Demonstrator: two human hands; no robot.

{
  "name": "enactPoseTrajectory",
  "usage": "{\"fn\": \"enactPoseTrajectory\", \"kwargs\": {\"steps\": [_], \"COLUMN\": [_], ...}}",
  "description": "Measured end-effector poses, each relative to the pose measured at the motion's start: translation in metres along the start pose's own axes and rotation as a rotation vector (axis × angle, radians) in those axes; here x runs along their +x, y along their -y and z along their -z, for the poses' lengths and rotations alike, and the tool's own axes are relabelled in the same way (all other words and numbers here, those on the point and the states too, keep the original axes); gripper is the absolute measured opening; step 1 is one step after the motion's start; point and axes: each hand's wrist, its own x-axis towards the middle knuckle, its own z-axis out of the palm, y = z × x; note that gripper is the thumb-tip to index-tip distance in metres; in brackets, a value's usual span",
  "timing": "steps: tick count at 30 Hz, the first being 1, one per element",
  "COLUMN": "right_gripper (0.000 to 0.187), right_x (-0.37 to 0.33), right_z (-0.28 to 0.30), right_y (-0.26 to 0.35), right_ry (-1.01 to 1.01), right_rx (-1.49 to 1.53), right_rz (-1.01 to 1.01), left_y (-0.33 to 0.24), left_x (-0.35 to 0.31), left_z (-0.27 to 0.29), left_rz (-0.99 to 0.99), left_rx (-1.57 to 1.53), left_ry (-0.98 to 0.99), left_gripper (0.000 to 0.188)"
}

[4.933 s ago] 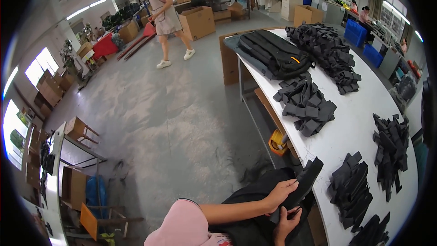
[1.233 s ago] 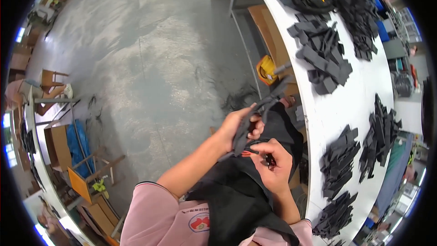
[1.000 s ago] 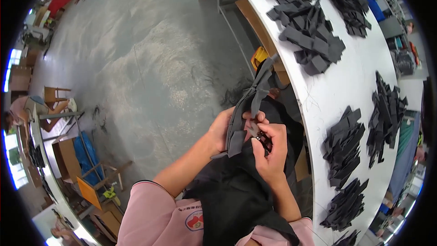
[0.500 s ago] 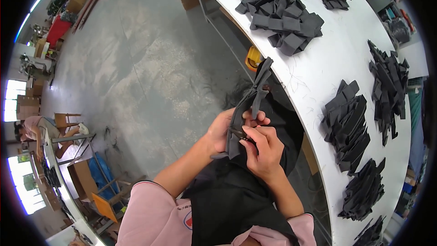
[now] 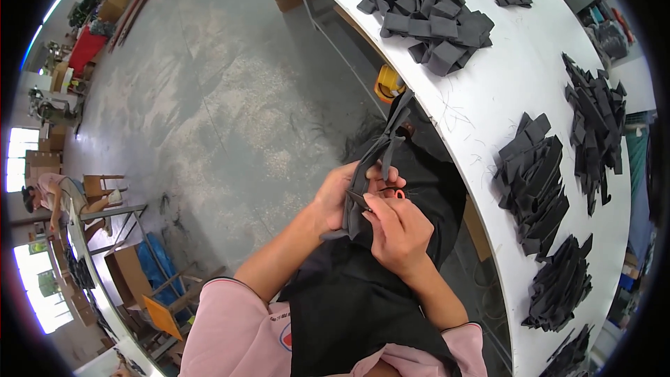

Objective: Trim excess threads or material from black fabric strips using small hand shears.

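A long black fabric strip (image 5: 359, 182), folded with narrow loose ends, hangs in my left hand (image 5: 335, 195), whose fingers are closed round it. Its upper end reaches toward the table edge. My right hand (image 5: 401, 230) is closed on small thread snips (image 5: 358, 200); their dark pointed blades lie against the strip beside my left fingers. An orange ring-like part shows just above my right knuckles. My fingers hide most of the handle. Both hands are over my black apron (image 5: 349, 321).
On my right curves a white table (image 5: 467, 133) with several piles of black fabric pieces, one a pile of folded strips (image 5: 440, 25). A yellow container (image 5: 388, 84) stands under its edge. At far left a person (image 5: 59, 192) sits at another table, near a wooden stool (image 5: 162, 315).
My right hand has turned slightly, so the orange part now shows and the snips' blades have moved a little along the strip. My left hand keeps its hold.
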Motion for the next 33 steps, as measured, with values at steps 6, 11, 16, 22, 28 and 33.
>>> {"fn": "enactPoseTrajectory", "kwargs": {"steps": [6,11,16,22,28,33], "right_gripper": [0.026,0.029,0.030,0.031,0.030,0.028], "right_x": [0.000,0.001,-0.011,-0.018,0.007,0.014], "right_z": [-0.002,-0.011,-0.013,0.004,0.019,0.008], "right_y": [0.002,-0.001,-0.003,-0.005,-0.030,-0.038], "right_ry": [0.049,-0.008,0.057,0.125,-0.075,-0.043], "right_rx": [0.371,0.657,0.753,0.606,0.060,0.086], "right_rz": [-0.333,-0.652,-0.674,-0.686,-0.287,-0.283], "left_y": [-0.002,0.004,-0.007,-0.009,-0.009,-0.011], "left_x": [-0.002,-0.012,-0.025,-0.021,-0.026,-0.032], "left_z": [0.006,-0.014,-0.003,-0.006,-0.013,-0.018], "left_rz": [-0.096,-0.336,-0.216,-0.256,-0.262,-0.240], "left_rx": [0.024,0.354,0.287,0.497,0.559,0.570], "left_ry": [-0.034,-0.194,0.022,-0.089,-0.252,-0.231], "left_gripper": [0.025,0.038,0.048,0.045,0.044,0.044]}}
